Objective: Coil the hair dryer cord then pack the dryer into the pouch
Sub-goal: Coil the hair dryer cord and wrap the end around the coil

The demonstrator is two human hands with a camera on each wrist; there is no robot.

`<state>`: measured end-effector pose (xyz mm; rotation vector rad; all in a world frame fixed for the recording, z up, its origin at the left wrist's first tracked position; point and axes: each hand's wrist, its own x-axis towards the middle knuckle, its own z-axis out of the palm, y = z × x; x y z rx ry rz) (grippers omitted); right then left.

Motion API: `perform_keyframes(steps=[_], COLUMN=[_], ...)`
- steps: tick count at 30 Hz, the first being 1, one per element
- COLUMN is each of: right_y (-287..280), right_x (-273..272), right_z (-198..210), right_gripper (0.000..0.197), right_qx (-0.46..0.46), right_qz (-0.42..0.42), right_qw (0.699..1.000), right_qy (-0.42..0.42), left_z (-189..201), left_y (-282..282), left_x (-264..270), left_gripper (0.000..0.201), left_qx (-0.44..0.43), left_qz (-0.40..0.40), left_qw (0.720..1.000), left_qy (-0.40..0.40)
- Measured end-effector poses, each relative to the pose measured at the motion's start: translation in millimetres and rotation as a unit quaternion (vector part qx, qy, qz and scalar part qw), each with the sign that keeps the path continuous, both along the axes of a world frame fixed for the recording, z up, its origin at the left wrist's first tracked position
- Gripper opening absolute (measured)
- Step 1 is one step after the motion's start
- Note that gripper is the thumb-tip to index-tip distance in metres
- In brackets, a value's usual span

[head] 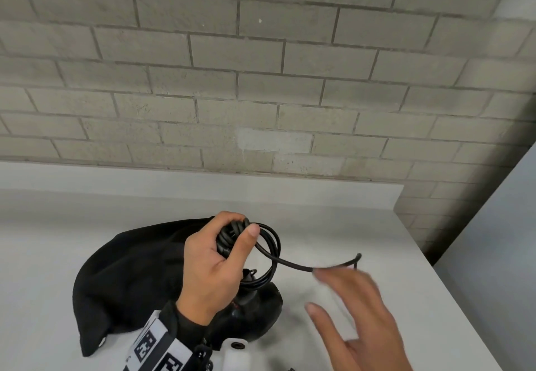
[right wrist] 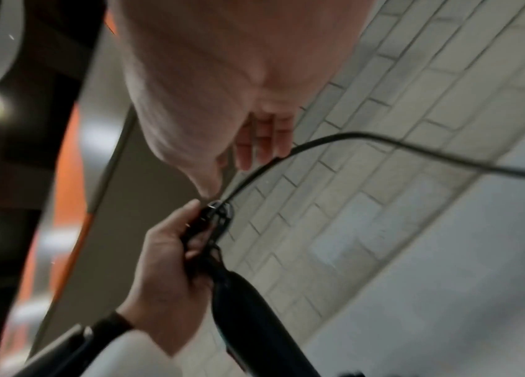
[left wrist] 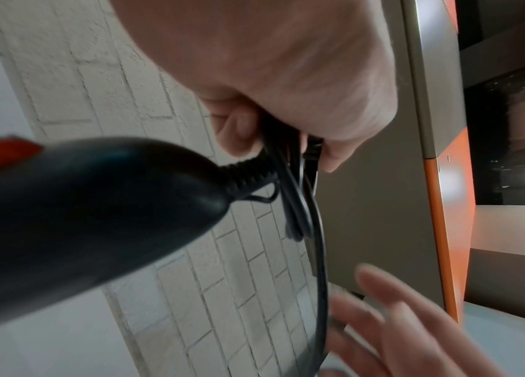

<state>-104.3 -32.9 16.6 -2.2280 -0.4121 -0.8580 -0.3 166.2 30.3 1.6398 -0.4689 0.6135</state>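
My left hand [head: 235, 234] grips a bundle of coiled black cord [head: 271, 247] above the counter, thumb pressed over the loops. The cord's free end [head: 359, 255] trails off to the right. It runs across the straight, spread fingers of my right hand [head: 333, 292], which is blurred and grips nothing. The black hair dryer [head: 255, 312] hangs or stands below the coil, partly hidden by my left wrist. Behind it lies the black pouch [head: 124, 269]. In the left wrist view the dryer handle [left wrist: 93, 216] joins the cord loops [left wrist: 293, 204] under my fingers [left wrist: 238, 132].
The white counter [head: 362, 225] ends in a low backsplash against a grey brick wall [head: 261, 80]. Its right edge [head: 452, 292] runs diagonally beside a grey panel. An orange-edged cabinet [left wrist: 442, 229] appears in the left wrist view.
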Motion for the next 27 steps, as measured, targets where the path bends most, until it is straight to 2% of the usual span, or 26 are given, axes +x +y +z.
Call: perform_keyframes(steps=[2,3,5,7,9,12,14,21,25,27], right_y=[10.1,13.9,15.4,13.0,8.2,4.7,6.1,19.6,27.1,30.6], right_x=[18.3,26.8,36.4,37.8,36.5,39.5,41.3,47.6,49.4,49.9], right_z=[6.8,13.2,20.9,28.7,45.0,68.4,79.8,84.6,74.7,68.4], right_gripper=[0.051,0.047,0.023,0.020,0.017,0.014,0.014,0.012,0.013,0.013], right_qx=[-0.090,-0.125,-0.154,-0.119,-0.094,-0.070,-0.044,0.091,0.203,0.284], right_qz=[-0.045,-0.038,-0.017,0.026,0.059,0.093,0.118,0.171,0.179,0.187], right_qw=[0.995,0.991,0.985,0.990,0.993,0.993,0.992,0.980,0.956,0.928], right_qy=[0.016,0.041,0.077,0.066,0.040,-0.012,-0.017,0.040,0.114,0.151], left_z=[-0.2,0.0,2.1,4.1,6.6,9.8,11.1,10.8,9.8,8.7], left_y=[-2.8,-4.0,-4.7,-2.2,1.2,1.5,-0.5,-0.9,-1.5,-3.8], left_x=[-3.3,-4.9,-6.6,-6.2,-7.0,-10.5,-11.8,-11.2,-12.6,-15.6], left_gripper=[0.027,0.030,0.028,0.025,0.031,0.032,0.031,0.038,0.038,0.035], left_qx=[-0.001,0.000,0.007,0.022,0.044,0.068,0.075,0.092,0.094,0.088], left_qz=[-0.008,-0.010,-0.009,-0.002,-0.008,-0.048,-0.079,-0.117,-0.122,-0.133], left_qw=[1.000,1.000,1.000,0.999,0.997,0.993,0.990,0.980,0.977,0.976], left_qy=[-0.005,-0.009,-0.021,-0.041,-0.060,-0.082,-0.092,-0.128,-0.144,-0.149])
